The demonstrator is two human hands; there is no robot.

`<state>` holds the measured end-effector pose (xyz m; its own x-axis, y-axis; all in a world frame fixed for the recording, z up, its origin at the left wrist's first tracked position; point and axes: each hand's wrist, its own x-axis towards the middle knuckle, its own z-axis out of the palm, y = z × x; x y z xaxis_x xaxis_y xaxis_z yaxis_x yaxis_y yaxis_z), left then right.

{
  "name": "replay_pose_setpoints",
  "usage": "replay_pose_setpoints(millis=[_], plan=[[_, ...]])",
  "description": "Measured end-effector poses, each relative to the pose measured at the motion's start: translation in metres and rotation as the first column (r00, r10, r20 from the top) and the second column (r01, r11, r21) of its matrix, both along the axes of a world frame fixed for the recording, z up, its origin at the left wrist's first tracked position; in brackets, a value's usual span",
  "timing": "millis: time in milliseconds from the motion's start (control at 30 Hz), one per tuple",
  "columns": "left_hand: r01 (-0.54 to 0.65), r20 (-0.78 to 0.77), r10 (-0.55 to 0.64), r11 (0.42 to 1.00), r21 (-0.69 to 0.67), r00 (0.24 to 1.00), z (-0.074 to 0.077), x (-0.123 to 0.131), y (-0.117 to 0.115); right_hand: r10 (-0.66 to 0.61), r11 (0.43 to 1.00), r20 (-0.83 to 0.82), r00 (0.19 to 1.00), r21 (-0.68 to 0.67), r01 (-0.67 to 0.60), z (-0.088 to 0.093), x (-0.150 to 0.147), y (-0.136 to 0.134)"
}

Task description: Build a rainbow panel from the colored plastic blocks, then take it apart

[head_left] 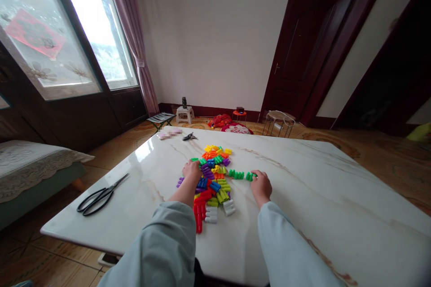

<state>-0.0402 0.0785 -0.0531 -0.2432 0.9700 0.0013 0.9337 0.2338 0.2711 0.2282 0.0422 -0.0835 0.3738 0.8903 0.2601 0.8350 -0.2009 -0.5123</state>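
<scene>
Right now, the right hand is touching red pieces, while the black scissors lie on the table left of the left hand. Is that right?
Not quite: the head view shows the right hand touching green pieces, not red. The black scissors do lie on the table left of the left hand.

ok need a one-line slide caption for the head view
Left hand at a pile of colourful pieces, right hand at the end of a green row, black-handled scissors on the marbled table.

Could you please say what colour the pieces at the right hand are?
The pieces are green, best seen in the head view.
</scene>
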Motion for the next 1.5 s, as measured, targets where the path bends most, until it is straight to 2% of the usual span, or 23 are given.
replay_pose_setpoints(millis=[233,367,500,633,800,1067,1367,1500], plan=[[-0.019,0.006,0.019,0.999,0.048,1.000,-0.001,0.001,-0.004,0.052,0.999,0.051,0.997,-0.015,-0.051,0.001,-0.006,0.000],[-0.002,-0.029,0.004,0.999,0.049,1.000,-0.001,0.001,-0.004,0.178,0.982,0.144,0.973,0.043,-0.186,-0.001,-0.012,0.002],[0.031,-0.048,-0.030,0.999,0.031,0.998,-0.002,0.001,-0.002,0.269,0.959,0.231,0.935,0.026,-0.282,-0.002,-0.022,0.006],[0.035,-0.015,-0.035,0.999,0.016,0.999,0.000,0.001,-0.003,0.250,0.968,0.262,0.932,-0.031,-0.251,-0.003,-0.027,0.011],[0.042,-0.022,-0.042,0.999,0.001,0.999,0.001,0.003,-0.005,0.188,0.981,0.297,0.936,-0.014,-0.192,-0.007,-0.023,0.018],[0.051,-0.068,-0.051,0.999,0.002,0.996,-0.001,0.004,-0.006,0.255,0.963,0.243,0.936,0.017,-0.267,-0.010,-0.030,0.031],[-0.011,-0.022,0.012,1.000,0.018,1.000,0.006,0.005,-0.005,0.197,0.980,0.192,0.961,-0.049,-0.191,-0.012,-0.010,0.023],[-0.042,-0.009,0.044,0.992,0.122,0.999,0.005,0.002,-0.002,0.157,0.988,0.227,0.961,-0.036,-0.153,-0.009,-0.005,0.016]])
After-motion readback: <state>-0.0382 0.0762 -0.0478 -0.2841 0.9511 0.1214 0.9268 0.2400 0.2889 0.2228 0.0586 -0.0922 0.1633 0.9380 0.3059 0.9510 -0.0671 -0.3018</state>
